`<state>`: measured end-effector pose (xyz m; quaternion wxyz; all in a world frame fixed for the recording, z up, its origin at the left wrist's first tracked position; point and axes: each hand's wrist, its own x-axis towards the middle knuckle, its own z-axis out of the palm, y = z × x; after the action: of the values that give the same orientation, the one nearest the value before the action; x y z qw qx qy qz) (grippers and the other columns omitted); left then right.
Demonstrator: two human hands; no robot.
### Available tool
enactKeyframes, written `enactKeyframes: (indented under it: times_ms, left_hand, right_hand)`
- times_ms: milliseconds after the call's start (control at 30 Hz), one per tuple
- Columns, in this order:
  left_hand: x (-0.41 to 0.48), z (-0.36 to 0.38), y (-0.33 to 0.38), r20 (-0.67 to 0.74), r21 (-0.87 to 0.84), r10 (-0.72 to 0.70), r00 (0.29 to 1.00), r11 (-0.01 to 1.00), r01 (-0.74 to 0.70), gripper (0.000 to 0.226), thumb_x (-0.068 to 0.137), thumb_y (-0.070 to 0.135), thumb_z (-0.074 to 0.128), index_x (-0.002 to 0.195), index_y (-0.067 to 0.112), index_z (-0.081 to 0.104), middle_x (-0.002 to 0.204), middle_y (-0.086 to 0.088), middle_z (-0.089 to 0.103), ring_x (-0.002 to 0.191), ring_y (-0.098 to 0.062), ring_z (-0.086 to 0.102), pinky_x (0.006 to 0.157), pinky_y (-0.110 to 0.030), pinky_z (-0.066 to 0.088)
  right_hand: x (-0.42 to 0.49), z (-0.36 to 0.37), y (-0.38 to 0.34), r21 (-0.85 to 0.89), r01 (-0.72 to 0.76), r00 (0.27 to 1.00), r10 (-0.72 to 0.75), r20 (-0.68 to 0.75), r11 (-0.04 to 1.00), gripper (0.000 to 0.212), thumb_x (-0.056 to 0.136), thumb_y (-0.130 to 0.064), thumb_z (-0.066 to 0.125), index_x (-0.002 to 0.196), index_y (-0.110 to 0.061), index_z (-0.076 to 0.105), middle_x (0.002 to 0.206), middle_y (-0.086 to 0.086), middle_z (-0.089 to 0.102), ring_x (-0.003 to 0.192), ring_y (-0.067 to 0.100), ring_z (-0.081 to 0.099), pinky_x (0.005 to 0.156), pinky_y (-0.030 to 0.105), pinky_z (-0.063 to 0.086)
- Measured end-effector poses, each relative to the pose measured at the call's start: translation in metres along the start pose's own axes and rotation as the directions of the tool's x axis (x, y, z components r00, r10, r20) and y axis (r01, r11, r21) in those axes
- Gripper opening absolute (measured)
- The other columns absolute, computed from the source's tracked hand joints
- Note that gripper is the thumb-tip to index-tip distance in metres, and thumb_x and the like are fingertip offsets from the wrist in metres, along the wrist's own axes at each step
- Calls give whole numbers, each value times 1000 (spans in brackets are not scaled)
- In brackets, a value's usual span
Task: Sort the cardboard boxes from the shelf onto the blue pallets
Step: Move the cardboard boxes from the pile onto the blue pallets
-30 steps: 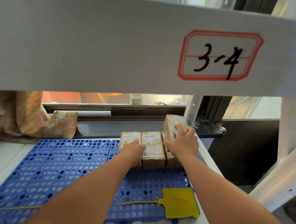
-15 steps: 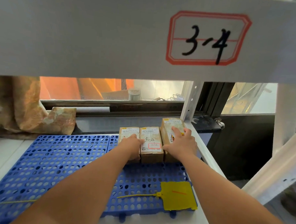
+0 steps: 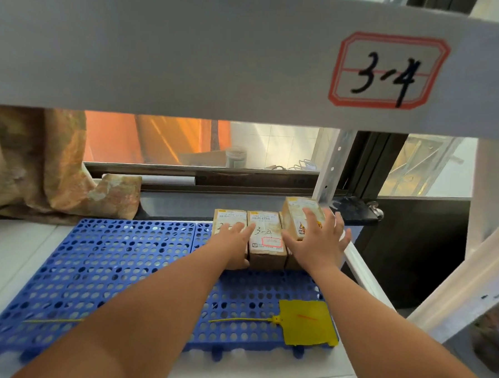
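Observation:
Small cardboard boxes stand in a row at the back right of the blue pallet. My left hand lies flat over the left box, fingers reaching toward the middle box. A taller stacked box sits at the right end. My right hand hovers over it with fingers spread, holding nothing.
A white shelf beam labelled "3-4" hangs across the top of view. A yellow tag with a long tie lies on the pallet's front right. Crumpled brown wrapping fills the back left. A white upright stands behind the boxes.
My right hand set the raised box down on the right end of the row, then let go and spread its fingers. The left hand stayed on the left box.

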<state>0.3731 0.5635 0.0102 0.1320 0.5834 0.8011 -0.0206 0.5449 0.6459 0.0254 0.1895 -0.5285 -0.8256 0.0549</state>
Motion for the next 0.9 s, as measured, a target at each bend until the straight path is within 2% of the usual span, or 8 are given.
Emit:
enactKeyframes:
  times_ms: [100, 200, 367, 500, 633, 767, 900]
  left_hand:
    - [-15, -3, -6, -86, -80, -8, 996, 997, 1, 90, 90, 42, 61, 154, 24, 1, 159, -6, 8, 146, -31, 8, 116, -49, 25]
    - [-35, -6, -21, -162, -132, -42, 986, 991, 20, 72, 97, 36, 51, 154, 18, 11, 160, -7, 9, 147, -30, 5, 118, -47, 20]
    - [-78, -6, -77, -292, 18, -84, 953, 995, 94, 57, 103, 32, 32, 154, 18, 11, 162, -5, 6, 149, -29, 0, 120, -45, 14]
    - [-135, -8, -133, -279, 3, -179, 943, 982, 188, 59, 103, 34, 28, 155, 18, 4, 163, -1, -1, 149, -25, -4, 121, -45, 7]
    - [-194, -11, -191, -246, -8, -299, 922, 952, 306, 65, 101, 35, 30, 155, 11, 3, 163, -5, 0, 149, -25, -3, 121, -42, 6]
    - [-253, -8, -247, -239, -28, -404, 883, 912, 409, 68, 99, 38, 31, 154, 9, 3, 163, -6, -2, 149, -22, -4, 120, -41, 3]
    - [-312, 0, -307, -224, -69, -504, 834, 862, 502, 68, 97, 37, 32, 154, 12, 4, 163, -4, -4, 149, -23, -5, 120, -41, 2]
  right_hand:
    - [-7, -4, -17, 4, 100, 990, -99, -103, 995, 52, 90, -44, 52, 138, -25, 44, 149, 11, 29, 142, 30, 15, 116, 51, 9]
    - [-17, -3, -41, -20, 198, 976, -199, -84, 980, 46, 89, -30, 55, 134, -20, 49, 140, 11, 41, 136, 31, 27, 110, 49, 22]
    - [-42, 5, -102, 15, 315, 949, -314, -11, 949, 47, 89, -24, 54, 135, -19, 48, 137, 8, 48, 133, 26, 34, 107, 39, 30]
    - [-71, 19, -171, 134, 359, 912, -377, 160, 924, 52, 94, -25, 48, 144, -16, 37, 146, 8, 42, 137, 24, 31, 111, 36, 27]
    - [-106, 33, -244, 186, 402, 814, -444, 375, 896, 58, 101, -36, 40, 153, -17, 21, 160, 9, 16, 147, 26, 15, 117, 38, 16]
    - [-148, 46, -317, 212, 469, 750, -514, 418, 857, 59, 102, -37, 38, 154, -17, 16, 161, 9, 11, 148, 26, 11, 117, 38, 16]
    - [-189, 51, -385, 207, 591, 670, -618, 411, 779, 55, 103, -31, 35, 152, -12, 20, 160, 11, 13, 147, 28, 12, 117, 34, 11]
